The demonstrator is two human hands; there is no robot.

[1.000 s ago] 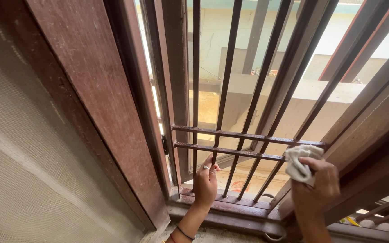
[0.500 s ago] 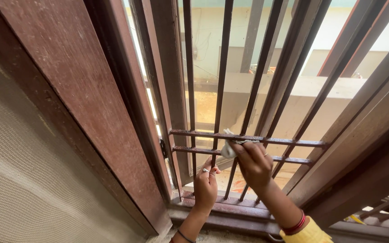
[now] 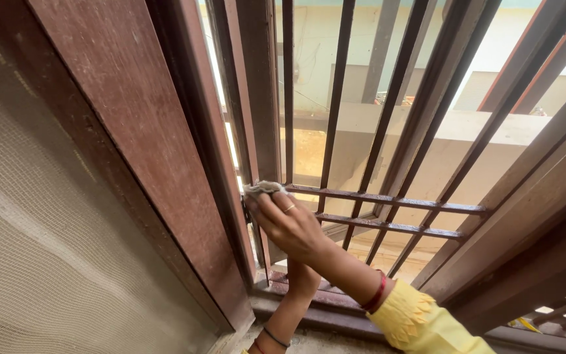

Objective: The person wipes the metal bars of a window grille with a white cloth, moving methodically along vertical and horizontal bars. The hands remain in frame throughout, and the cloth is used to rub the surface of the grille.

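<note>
My right hand [image 3: 287, 225] presses a small white cloth [image 3: 263, 187] against the left end of the upper horizontal bar [image 3: 388, 198] of a brown metal window grille, where the bar meets the frame. A ring shows on one finger and a red bangle and yellow sleeve on the arm. My left hand [image 3: 302, 275] is mostly hidden beneath the right forearm; it rests low at the base of the vertical bars, near the sill [image 3: 322, 308]. Whether it grips a bar is hidden.
A brown wooden shutter frame [image 3: 145, 144] with a beige mesh screen [image 3: 27, 249] stands at the left. Vertical grille bars [image 3: 335, 92] rise above, with a second horizontal bar [image 3: 394, 227] lower down. Beyond is a pale building wall [image 3: 440, 131].
My right hand slid the cloth leftwards along the upper horizontal bar, from the right end through the middle to the left end. It now covers my left hand, which stayed low by the sill.
</note>
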